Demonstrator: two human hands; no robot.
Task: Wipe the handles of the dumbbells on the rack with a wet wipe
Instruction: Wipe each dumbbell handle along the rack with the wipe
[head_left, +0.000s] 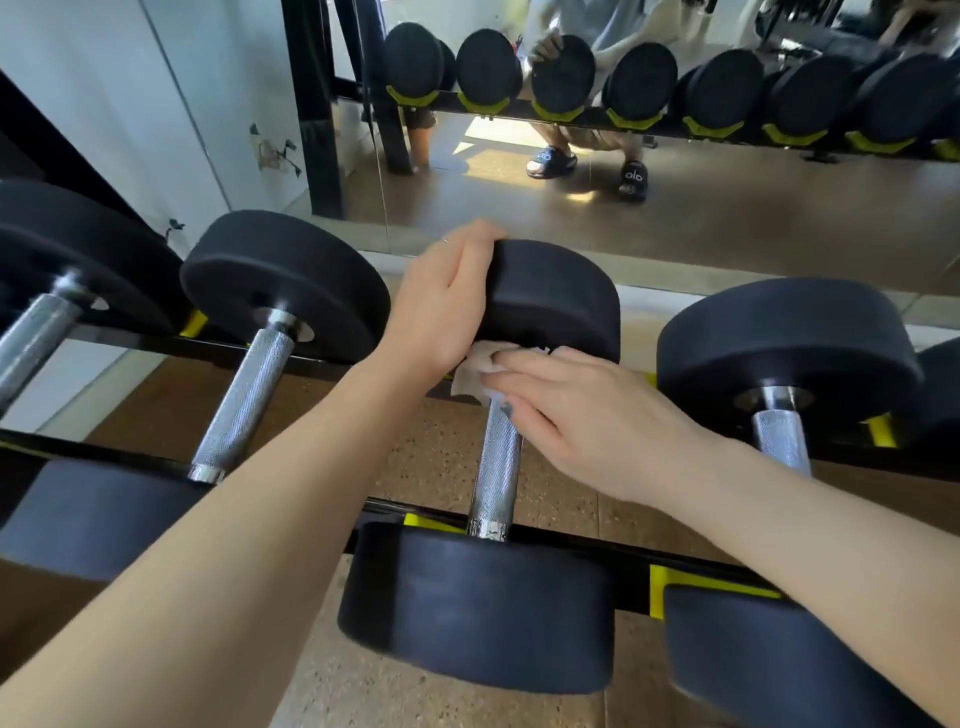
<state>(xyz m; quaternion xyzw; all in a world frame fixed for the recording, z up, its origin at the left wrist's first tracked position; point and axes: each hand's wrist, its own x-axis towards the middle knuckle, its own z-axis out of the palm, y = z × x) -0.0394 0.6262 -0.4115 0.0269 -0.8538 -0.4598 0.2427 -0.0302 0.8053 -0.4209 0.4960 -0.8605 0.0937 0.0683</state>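
**Wiping a racked dumbbell handle**

At centre, the wet wipe (475, 370) wraps the far end of the dumbbell handle (496, 467). The right hand (587, 421) grip clasps it; at 11 o'clock, the left hand (447, 306) grip curls over the far head (550, 301). Hard rubbing could roll the dumbbell off the rack (571, 545).

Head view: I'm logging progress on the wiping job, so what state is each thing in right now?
White wet wipe: crumpled, pressed on the handle's far end.
Knurled steel handle of the middle black dumbbell: being wiped, resting on the rack.
Left hand: gripping the far black weight head.
Right hand: holding the wipe.
Black-and-yellow rack: loaded with dumbbells.
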